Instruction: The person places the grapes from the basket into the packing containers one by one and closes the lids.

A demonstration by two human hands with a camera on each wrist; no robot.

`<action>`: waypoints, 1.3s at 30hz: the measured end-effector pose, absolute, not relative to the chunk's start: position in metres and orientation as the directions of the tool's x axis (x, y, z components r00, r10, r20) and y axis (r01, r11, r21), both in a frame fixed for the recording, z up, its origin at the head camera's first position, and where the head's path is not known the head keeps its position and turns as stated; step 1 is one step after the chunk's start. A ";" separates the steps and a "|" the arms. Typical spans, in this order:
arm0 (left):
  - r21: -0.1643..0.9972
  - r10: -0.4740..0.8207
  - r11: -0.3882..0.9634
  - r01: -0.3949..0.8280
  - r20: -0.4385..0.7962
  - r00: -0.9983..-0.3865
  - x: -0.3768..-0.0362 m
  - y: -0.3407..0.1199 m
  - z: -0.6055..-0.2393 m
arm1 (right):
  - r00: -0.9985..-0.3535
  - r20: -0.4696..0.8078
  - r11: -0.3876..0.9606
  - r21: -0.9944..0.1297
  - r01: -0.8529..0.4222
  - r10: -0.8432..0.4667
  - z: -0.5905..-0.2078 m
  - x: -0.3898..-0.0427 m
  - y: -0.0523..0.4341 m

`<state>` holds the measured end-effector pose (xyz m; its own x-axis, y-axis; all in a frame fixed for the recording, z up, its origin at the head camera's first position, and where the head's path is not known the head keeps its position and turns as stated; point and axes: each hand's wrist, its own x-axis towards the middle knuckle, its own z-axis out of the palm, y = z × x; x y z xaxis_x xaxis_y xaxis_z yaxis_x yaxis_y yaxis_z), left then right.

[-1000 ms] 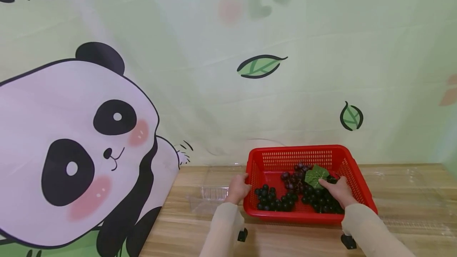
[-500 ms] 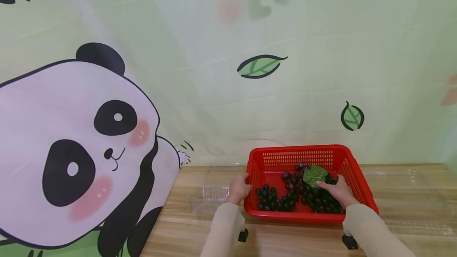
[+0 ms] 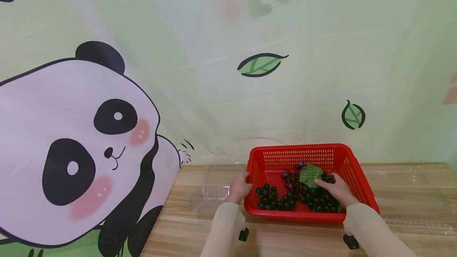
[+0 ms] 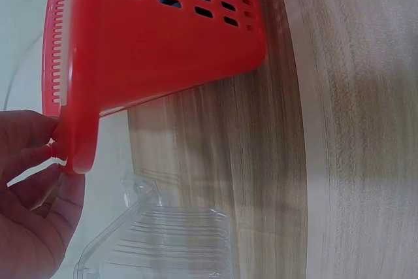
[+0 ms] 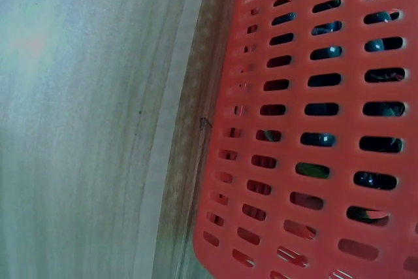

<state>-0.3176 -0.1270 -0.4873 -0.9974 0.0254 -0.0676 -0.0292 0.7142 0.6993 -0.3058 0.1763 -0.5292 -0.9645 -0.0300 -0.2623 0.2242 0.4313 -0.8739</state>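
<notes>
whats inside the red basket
Dark grapes in bunches and a green leaf lie inside the red basket. The right hand reaches in onto one bunch, covering part of it; its grip cannot be made out.

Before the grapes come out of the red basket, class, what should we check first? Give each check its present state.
1. Left hand grips the red basket rim: ok.
2. Right hand rests on the grapes by the green leaf: ok.
3. Right hand's grip firm: cannot tell, fingers hidden.
4. Clear plastic box open beside the basket: ok.
5. Basket flat on the wooden table: ok.
</notes>
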 end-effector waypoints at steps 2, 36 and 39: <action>0.704 0.026 0.709 -0.034 -0.075 -0.997 -0.318 -0.127 -0.487 | -0.965 -0.260 0.429 -0.876 0.222 -0.029 -0.529 -0.305 0.176; 0.661 0.034 0.750 0.005 -0.030 -0.999 -0.322 -0.128 -0.490 | -0.994 -0.105 0.528 -0.845 0.080 -0.017 -0.529 -0.305 0.173; 0.651 0.039 0.759 0.018 -0.018 -0.999 -0.322 -0.128 -0.490 | -0.995 -0.097 0.534 -0.842 0.074 -0.014 -0.527 -0.305 0.172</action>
<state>-0.3224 -0.1282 -0.4902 -0.9991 0.0390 -0.0178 0.0180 0.7592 0.6507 -0.3046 0.1723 -0.5275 -0.9952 -0.0143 -0.0965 0.0740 0.5337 -0.8424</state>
